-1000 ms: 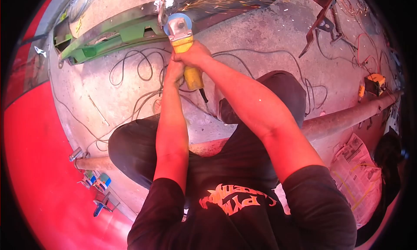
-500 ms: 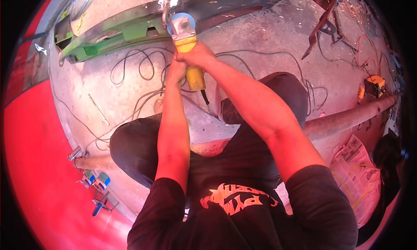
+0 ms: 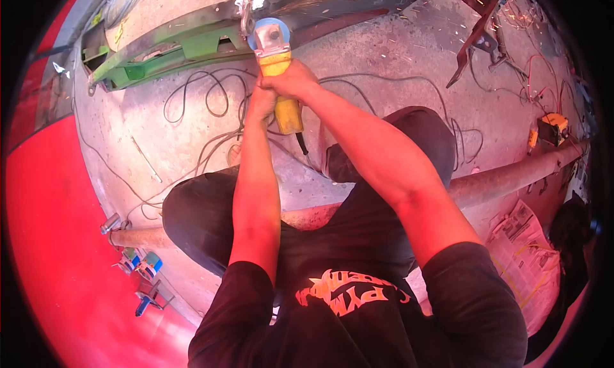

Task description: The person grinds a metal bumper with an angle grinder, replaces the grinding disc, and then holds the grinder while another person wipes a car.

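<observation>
Both of my hands are wrapped round a yellow angle grinder [image 3: 289, 115], held out in front of me near the top of the view. My left hand [image 3: 261, 100] grips its left side, and my right hand [image 3: 291, 80] closes over the body just behind the metal gear head. The blue-rimmed disc [image 3: 274, 30] is at a long metal beam [image 3: 185, 51], painted green on the left and dark on the right. Beside the disc sits a small metal lug [image 3: 247, 24] with a bright glare above it. Sparks fly off to the right.
Black cables [image 3: 211, 96] loop over the concrete floor. A rusty pipe [image 3: 511, 176] runs across beneath my legs. Rusty metal brackets [image 3: 476, 38] stand at upper right, near a yellow-and-black tool [image 3: 551, 128]. Newspaper [image 3: 524, 253] lies at right; blue cans [image 3: 149, 265] stand at left.
The grinder's head has shifted very slightly to the right along the beam. Sparks still stream rightward, and both hands keep their hold.
</observation>
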{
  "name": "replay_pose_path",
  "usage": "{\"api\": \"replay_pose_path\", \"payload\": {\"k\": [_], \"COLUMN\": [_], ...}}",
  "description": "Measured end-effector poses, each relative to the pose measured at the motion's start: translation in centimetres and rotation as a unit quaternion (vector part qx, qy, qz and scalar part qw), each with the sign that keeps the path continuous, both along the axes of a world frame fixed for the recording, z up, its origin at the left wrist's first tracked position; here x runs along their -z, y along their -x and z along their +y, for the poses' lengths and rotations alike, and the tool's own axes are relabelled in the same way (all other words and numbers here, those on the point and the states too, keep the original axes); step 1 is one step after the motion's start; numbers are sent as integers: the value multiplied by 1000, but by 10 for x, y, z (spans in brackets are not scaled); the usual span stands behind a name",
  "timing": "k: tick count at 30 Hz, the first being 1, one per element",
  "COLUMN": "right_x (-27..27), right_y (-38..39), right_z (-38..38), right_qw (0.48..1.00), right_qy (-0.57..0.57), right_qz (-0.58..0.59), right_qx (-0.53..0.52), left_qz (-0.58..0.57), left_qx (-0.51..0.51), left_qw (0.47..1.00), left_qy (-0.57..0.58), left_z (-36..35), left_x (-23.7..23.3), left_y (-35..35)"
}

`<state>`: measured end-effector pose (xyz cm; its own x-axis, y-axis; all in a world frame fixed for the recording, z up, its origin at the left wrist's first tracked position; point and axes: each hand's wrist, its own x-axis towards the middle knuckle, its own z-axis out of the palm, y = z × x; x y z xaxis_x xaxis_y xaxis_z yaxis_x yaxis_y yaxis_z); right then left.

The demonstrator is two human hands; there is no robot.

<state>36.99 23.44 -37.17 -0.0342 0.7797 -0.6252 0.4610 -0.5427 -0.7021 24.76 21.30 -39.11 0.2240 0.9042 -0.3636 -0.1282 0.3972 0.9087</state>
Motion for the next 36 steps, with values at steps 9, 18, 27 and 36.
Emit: {"api": "replay_pose_path", "payload": {"k": [9,18,27,36], "right_x": [5,11,8,16], "right_y": [2,3,4,5], "right_z": [0,-1,-1,-1], "right_qw": [1000,998,998,995], "right_qy": [-20,-66,-50,-84], "right_qz": [2,3,-19,-40], "right_qx": [2,13,16,26], "left_qz": [-32,-24,-23,-32], "left_qx": [-28,-19,-29,-7], "left_qw": [999,999,999,999], "left_qy": [2,12,-7,20], "left_z": [-5,-5,-5,-2], "left_x": [-8,-19,-9,-13], "left_y": [-5,-8,-6,-6]}}
